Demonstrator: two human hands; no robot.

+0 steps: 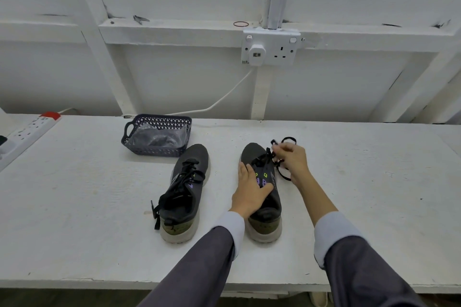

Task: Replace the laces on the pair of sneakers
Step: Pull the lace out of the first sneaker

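Head view, forward-down (near, wide-angle)

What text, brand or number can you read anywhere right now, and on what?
No text is readable.
Wall socket: small dark label at lower left corner, too small.
Held sneaker: green and purple marks, no letters legible.
Laced sneaker: purple mark, blurred.
Power strip: markings too small.

Tabletop (87,182) reads as matt white paint, a bit rough and scuffed. Left sneaker (185,189) and right sneaker (252,153) - dark matt knit cloth over pale rubbery soles. The lace (284,176) is flat black woven cloth. Basket (159,122) - dark perforated plastic, with 1 glossy clear plastic bag (149,136) inside.
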